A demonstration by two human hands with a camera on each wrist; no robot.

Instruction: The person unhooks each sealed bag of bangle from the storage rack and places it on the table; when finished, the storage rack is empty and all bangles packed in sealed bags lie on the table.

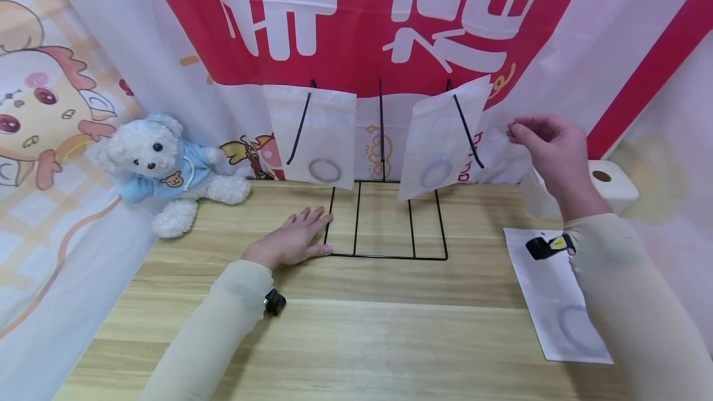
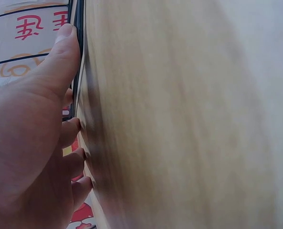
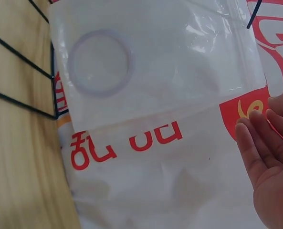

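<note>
My left hand (image 1: 295, 237) lies flat on the table with fingers spread, its fingertips and thumb right at the left side of a black wire rack (image 1: 384, 257). Two translucent white bags, a left one (image 1: 334, 132) and a right one (image 1: 431, 129), hang from the rack's prongs; a round ring shape shows at the bottom of each. Beside the right bag, my right hand (image 1: 557, 147) is raised with loosely bent fingers and holds nothing. In the right wrist view, its fingers (image 3: 260, 148) are just off the lower corner of that bag (image 3: 165, 57).
Another white bag (image 1: 543, 283) with a ring shape lies on the table (image 1: 362, 339) at the right, partly under my right forearm. Behind that arm stands a white tissue box (image 1: 618, 187). A white teddy bear (image 1: 161, 169) in blue sits at the back left, before a printed curtain (image 1: 356, 36).
</note>
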